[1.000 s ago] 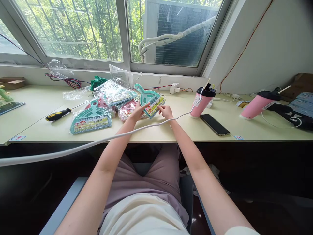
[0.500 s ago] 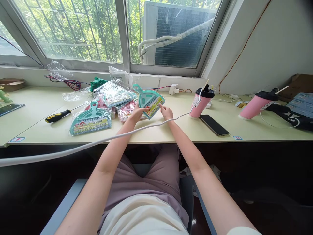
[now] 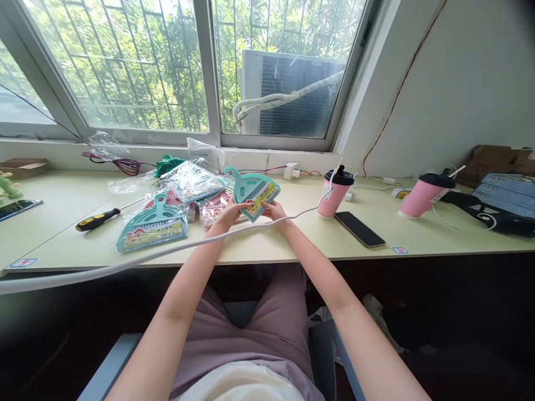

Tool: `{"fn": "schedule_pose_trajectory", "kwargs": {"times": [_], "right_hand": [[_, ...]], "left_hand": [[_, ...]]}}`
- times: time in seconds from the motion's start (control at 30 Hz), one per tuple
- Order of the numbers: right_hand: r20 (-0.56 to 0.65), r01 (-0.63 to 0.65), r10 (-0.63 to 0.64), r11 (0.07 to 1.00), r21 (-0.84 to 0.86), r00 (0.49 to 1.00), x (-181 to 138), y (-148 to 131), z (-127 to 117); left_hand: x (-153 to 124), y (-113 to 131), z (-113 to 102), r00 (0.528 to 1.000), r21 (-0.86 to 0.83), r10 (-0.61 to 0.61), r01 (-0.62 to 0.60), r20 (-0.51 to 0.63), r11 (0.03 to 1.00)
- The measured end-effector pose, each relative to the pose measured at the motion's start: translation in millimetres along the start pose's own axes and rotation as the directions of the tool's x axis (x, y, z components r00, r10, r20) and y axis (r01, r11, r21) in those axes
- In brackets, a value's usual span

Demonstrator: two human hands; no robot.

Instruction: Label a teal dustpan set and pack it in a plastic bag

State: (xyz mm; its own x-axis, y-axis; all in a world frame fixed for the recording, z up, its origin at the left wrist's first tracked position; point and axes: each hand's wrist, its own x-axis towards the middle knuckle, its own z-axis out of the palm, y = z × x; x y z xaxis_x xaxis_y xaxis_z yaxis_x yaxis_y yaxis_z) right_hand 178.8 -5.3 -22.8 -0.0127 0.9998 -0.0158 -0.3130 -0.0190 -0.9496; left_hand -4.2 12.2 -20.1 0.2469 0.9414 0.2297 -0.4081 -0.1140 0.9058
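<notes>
A teal mini dustpan and brush set with a yellow printed label is held up over the table, tilted, its looped handle to the upper left. My left hand grips its lower left side, thumb on the front. At its lower right edge, my right hand pinches the label corner. Left of my hands lies another teal dustpan set in clear wrapping. Behind it is a heap of wrapped sets, teal and pink.
A screwdriver lies at the left. To the right are a pink cup, a black phone and a second pink cup. A white cable crosses in front of my forearms. Blue boxes sit far right.
The view has tilted upward, so the table sits lower in the picture. My right hand has shifted slightly inward along the label's lower edge. Both hands still hold the dustpan set.
</notes>
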Motion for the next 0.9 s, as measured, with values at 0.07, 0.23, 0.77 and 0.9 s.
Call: {"fn": "schedule_pose_trajectory", "kwargs": {"times": [0.07,0.23,0.77,0.9], "right_hand": [[-0.011,-0.001,0.001,1.0,0.007,1.0,-1.1,-1.5,0.3],[-0.031,0.009,-0.008,1.0,0.029,0.999,-3.6,-3.6,0.9],[-0.151,0.103,-0.082,0.986,0.134,0.985,-9.1,-14.8,-8.3],[-0.128,0.096,-0.081,0.989,0.114,0.988,-8.3,-12.1,-8.4]], "left_hand": [[2.2,-2.1,-1.7,1.0,-0.002,0.013,-0.013,0.017,1.0],[3.4,-6.1,-4.0,0.997,0.019,0.041,-0.042,0.06,0.999],[11.5,75.7,-68.9,0.9,-0.073,-0.267,0.257,-0.345,0.964],[17.6,94.8,-90.6,0.814,0.041,-0.205,0.269,-0.544,0.962]]}}
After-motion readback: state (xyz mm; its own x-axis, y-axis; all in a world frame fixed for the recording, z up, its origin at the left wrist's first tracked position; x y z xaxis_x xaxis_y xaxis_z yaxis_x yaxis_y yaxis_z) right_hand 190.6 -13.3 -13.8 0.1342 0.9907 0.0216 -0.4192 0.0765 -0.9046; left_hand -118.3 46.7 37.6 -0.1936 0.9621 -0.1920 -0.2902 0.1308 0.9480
